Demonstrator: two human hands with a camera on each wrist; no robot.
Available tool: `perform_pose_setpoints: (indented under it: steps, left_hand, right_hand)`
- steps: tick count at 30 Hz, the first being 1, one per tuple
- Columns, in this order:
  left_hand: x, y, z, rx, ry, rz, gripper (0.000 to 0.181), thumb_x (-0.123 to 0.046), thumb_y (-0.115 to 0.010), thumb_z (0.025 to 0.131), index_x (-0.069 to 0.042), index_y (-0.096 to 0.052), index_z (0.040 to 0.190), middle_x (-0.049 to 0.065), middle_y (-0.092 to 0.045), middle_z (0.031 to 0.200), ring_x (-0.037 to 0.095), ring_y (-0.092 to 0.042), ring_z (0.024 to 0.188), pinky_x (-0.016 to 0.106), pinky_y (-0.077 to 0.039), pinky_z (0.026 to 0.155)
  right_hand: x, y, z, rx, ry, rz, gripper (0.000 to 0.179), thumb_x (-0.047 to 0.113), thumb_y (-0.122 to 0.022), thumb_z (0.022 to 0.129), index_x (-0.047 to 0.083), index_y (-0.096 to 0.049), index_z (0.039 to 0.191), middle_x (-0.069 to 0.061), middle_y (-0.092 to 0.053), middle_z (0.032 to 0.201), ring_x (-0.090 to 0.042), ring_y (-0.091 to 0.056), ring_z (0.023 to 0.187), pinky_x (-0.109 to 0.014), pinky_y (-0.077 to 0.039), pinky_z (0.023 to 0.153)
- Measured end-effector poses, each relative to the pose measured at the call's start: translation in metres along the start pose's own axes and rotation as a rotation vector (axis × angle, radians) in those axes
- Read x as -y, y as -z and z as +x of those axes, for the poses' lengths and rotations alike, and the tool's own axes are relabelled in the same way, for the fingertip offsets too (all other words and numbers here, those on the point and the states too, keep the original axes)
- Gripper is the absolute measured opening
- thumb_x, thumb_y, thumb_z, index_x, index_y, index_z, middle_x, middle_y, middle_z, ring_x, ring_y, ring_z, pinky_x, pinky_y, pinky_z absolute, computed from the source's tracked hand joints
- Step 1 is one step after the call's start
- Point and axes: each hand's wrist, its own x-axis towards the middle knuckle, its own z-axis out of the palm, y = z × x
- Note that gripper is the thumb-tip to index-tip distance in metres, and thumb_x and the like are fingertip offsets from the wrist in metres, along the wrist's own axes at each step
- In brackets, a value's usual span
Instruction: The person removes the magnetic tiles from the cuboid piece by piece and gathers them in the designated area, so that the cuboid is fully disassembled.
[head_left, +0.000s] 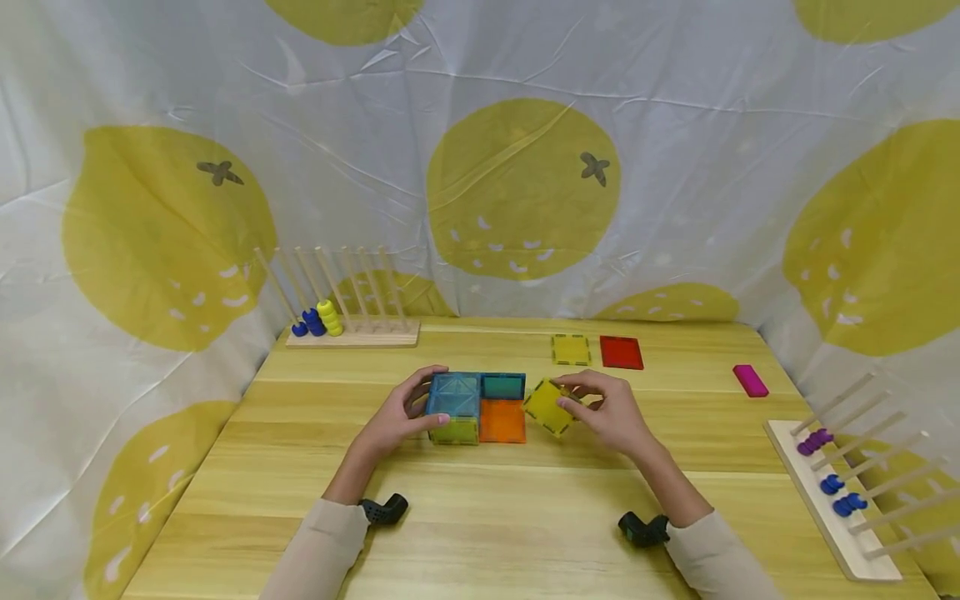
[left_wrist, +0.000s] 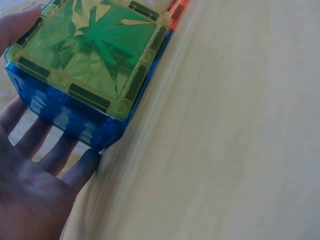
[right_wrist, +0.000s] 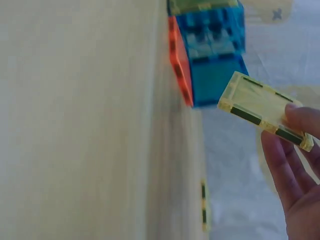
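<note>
My left hand [head_left: 393,421] holds a small box of magnetic tiles [head_left: 454,395], blue on top and yellow-green at the front. In the left wrist view its thumb lies at the yellow tile [left_wrist: 95,55] and the fingers spread along a blue side [left_wrist: 60,112]. An orange tile [head_left: 502,422] lies flat against the box's right, with a blue tile [head_left: 503,386] standing behind it. My right hand [head_left: 611,412] pinches a tilted yellow magnetic tile [head_left: 549,406] between thumb and fingers. In the right wrist view this yellow tile [right_wrist: 260,105] is near the standing blue tile [right_wrist: 218,80].
Behind the right hand lie a yellow tile [head_left: 571,350] and a red tile [head_left: 621,352]. A pink block [head_left: 750,380] is farther right. Wooden peg racks with beads stand at the back left [head_left: 352,335] and right edge [head_left: 832,508]. A lemon-patterned cloth [head_left: 660,233] hangs behind the table.
</note>
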Motion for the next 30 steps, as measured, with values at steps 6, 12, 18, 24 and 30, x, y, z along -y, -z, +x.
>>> perform_pose_setpoints:
  steps: [6,12,18,24,30]
  left_hand:
    - [0.0,0.001,0.0,0.002,-0.006,-0.009,0.075,-0.01,-0.076,0.093,-0.008,-0.036,0.157,0.006,-0.038,0.161,0.034,-0.038,0.149,0.061,-0.03,0.121]
    - [0.0,0.001,-0.001,0.002,-0.004,-0.011,0.075,-0.008,-0.076,0.093,-0.01,-0.038,0.157,0.008,-0.039,0.161,0.034,-0.038,0.149,0.051,-0.035,0.121]
    - [0.001,0.001,-0.001,0.006,-0.011,-0.027,0.074,-0.007,-0.076,0.093,-0.012,-0.039,0.156,0.007,-0.041,0.158,0.033,-0.041,0.146,0.025,-0.045,0.111]
    - [0.001,-0.001,-0.002,0.008,-0.02,-0.039,0.075,-0.007,-0.076,0.093,-0.008,-0.037,0.157,0.009,-0.041,0.158,0.035,-0.042,0.145,0.024,-0.049,0.107]
    - [0.001,-0.001,-0.002,0.008,-0.011,-0.037,0.075,-0.009,-0.076,0.093,-0.01,-0.037,0.157,0.009,-0.041,0.158,0.036,-0.041,0.145,0.023,-0.049,0.105]
  right_hand:
    - [-0.009,0.04,0.0,-0.136,-0.017,0.03,0.028,0.012,-0.076,0.094,0.01,-0.075,0.123,-0.014,-0.073,0.108,-0.019,-0.075,0.08,-0.036,-0.063,0.063]
    - [-0.018,0.077,-0.002,-0.251,-0.092,0.027,0.031,0.006,-0.073,0.095,-0.003,-0.071,0.124,-0.025,-0.066,0.111,-0.01,-0.074,0.081,-0.034,-0.063,0.064]
    - [-0.057,0.11,0.001,-0.344,-0.158,0.0,0.035,0.011,-0.073,0.097,-0.004,-0.069,0.128,-0.01,-0.063,0.109,-0.006,-0.072,0.08,-0.031,-0.063,0.063]
    - [-0.08,0.131,0.004,-0.4,-0.266,0.016,0.041,0.017,-0.072,0.098,-0.001,-0.065,0.134,0.003,-0.059,0.105,-0.001,-0.07,0.076,-0.031,-0.063,0.066]
    - [-0.092,0.141,0.006,-0.428,-0.355,0.052,0.046,0.015,-0.07,0.099,-0.004,-0.06,0.14,0.001,-0.056,0.104,0.002,-0.07,0.075,-0.031,-0.063,0.068]
